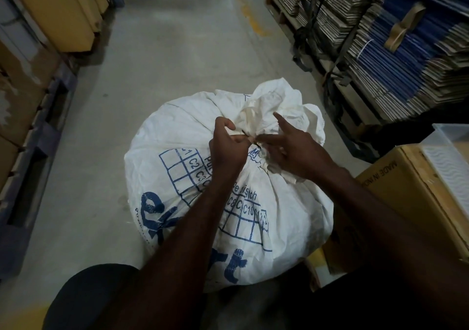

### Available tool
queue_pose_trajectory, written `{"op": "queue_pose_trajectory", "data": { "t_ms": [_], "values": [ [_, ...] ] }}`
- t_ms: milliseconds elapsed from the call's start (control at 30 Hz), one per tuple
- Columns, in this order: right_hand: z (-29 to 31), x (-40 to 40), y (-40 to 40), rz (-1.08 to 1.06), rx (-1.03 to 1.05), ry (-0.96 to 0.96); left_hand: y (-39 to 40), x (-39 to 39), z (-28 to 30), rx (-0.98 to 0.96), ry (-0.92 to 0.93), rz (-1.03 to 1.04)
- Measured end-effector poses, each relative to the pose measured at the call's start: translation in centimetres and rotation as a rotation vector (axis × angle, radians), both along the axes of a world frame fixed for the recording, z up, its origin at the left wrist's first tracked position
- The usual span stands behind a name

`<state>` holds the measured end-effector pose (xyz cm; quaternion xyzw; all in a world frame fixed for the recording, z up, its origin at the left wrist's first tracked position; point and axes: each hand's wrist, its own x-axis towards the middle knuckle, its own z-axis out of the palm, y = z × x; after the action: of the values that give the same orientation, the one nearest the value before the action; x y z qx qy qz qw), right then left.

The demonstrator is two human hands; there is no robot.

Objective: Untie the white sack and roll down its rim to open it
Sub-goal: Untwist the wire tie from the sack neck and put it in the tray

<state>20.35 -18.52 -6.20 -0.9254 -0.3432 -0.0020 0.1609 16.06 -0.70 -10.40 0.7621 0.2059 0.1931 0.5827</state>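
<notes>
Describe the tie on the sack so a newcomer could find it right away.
Start at the white sack on the concrete floor. At its gathered neck, between the left hand and right hand, runs a thin dark tie, the only dark strand against white fabric.

The sack [193,167] was matt, crinkled woven plastic printed blue. The floor [162,50] was dull, smooth concrete. The box [406,190] on the right was matt cardboard.

Tie [250,139] between both hands: mostly hidden by fingers; sack [177,131] lettering under the forearms covered; box [406,190] right of the hands cut off.
</notes>
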Motion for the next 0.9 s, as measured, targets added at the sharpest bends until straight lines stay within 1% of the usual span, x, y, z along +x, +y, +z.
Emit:
{"op": "queue_pose_trajectory", "data": {
  "t_ms": [100, 200, 300, 467, 567, 667, 733, 800, 900],
  "values": [
    [-1.5, 0.3, 0.1, -0.124, 0.065, 0.041, -0.6, 0.1, -0.1, 0.049, 0.001, 0.004],
    [-2.4, 0.4, 0.6, -0.193, 0.119, 0.091, -0.9, 0.2, -0.3, 0.1, -0.002, 0.01],
    [-2.8, 0.7, 0.9, -0.205, 0.175, 0.145, -1.0, 0.0, -0.4, 0.127, -0.009, -0.016],
    [-3.5, 1.0, 0.7, -0.232, 0.201, 0.191, -0.7, 0.1, -1.2, 0.171, -0.039, -0.047],
    [-4.0, 1.0, 0.7, -0.219, 0.283, 0.182, -0.6, -0.1, -1.5, 0.252, -0.067, -0.118],
    [-4.3, 0.9, 1.0, -0.197, 0.407, 0.229, -0.6, -0.2, -2.1, 0.378, -0.124, -0.187],
    [-4.6, 1.2, 1.1, -0.19, 0.414, 0.251, -0.6, -0.1, -2.7, 0.439, -0.168, -0.159],
    [-4.6, 1.4, 0.9, -0.187, 0.362, 0.237, -0.6, -0.1, -3.0, 0.452, -0.125, -0.133],
    [-4.7, 1.6, 0.5, -0.192, 0.304, 0.186, -0.6, -0.1, -3.3, 0.481, -0.101, -0.162]
  ]
}}
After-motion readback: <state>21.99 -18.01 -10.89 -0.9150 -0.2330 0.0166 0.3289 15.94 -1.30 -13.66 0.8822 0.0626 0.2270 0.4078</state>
